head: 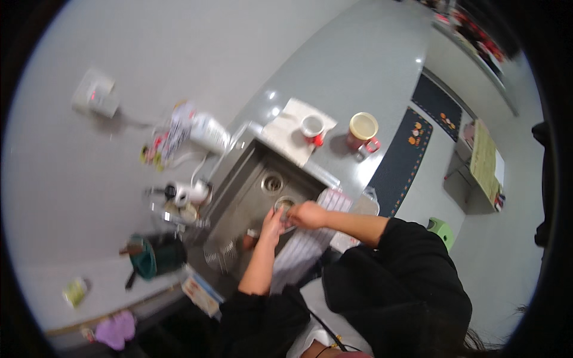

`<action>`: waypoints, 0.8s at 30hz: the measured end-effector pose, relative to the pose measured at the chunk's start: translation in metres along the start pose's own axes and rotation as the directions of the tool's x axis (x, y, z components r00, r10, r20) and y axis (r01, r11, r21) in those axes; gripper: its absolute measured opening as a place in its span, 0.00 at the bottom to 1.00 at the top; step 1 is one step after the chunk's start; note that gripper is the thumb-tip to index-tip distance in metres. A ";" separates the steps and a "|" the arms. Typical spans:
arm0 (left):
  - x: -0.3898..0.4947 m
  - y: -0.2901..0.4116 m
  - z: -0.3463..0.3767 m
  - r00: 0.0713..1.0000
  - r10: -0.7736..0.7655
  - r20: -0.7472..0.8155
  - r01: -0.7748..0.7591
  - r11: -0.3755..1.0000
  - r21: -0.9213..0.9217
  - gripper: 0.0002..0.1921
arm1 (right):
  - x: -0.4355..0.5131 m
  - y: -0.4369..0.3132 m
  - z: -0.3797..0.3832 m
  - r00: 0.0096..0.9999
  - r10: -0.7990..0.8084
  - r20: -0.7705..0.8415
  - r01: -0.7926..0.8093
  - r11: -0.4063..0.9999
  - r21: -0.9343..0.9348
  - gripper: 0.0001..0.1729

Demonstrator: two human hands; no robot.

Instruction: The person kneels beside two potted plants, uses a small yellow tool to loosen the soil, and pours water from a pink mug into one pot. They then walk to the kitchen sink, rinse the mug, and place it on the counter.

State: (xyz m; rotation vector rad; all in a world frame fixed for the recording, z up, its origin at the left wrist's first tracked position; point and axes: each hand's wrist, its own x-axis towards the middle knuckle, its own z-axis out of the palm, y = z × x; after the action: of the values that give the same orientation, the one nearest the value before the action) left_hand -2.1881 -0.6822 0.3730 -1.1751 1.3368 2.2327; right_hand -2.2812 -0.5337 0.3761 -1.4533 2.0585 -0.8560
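Note:
Over the stainless steel sink [237, 201], my left hand [271, 226] holds a small glass or clear container [284, 211], its round rim facing up. My right hand [309, 215] is at the container's near side, fingers bent against it; whether it holds a small item is hidden. Beyond the hands lies the round drain [272, 182]. A wire rack [220, 256] and a brownish item [250, 240] are in the sink left of my left forearm. A striped cloth [309, 237] hangs over the sink's front edge, under my right forearm.
Past the sink, a cup with a red handle [312, 126] stands on a paper towel [288, 118]; a lidded red mug [362, 129] is beside it on the grey counter [344, 67]. The faucet [172, 215], a green container [156, 256] and a box [201, 293] are at left.

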 end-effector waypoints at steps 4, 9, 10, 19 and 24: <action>-0.031 -0.009 -0.004 0.980 0.184 0.074 -0.184 0.983 -0.006 0.18 | -0.022 -0.024 -0.007 0.918 0.170 -0.358 -0.081 0.965 0.250 0.17; -0.059 -0.013 0.000 0.934 0.325 0.147 -0.327 0.945 -0.014 0.23 | -0.019 -0.036 -0.016 0.828 0.401 -0.391 -0.145 0.828 0.542 0.15; -0.062 -0.013 -0.002 0.937 0.316 0.149 -0.326 0.944 0.049 0.24 | -0.015 -0.036 -0.017 0.800 0.571 -0.184 -0.219 0.564 0.796 0.14; -0.069 -0.026 -0.006 0.938 0.298 0.178 -0.199 0.881 -0.429 0.16 | -0.005 -0.039 0.014 0.736 0.615 0.283 -0.225 -0.172 0.959 0.10; -0.063 -0.033 -0.011 0.964 0.250 0.088 -0.182 0.865 -0.468 0.11 | -0.016 -0.026 0.045 0.770 0.544 0.335 -0.362 -0.060 0.930 0.10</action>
State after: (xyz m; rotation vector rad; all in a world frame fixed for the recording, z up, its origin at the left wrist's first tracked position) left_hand -2.1238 -0.6639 0.3987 -1.0038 0.9485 2.8468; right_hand -2.2282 -0.5341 0.3637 0.1503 1.1865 -1.5528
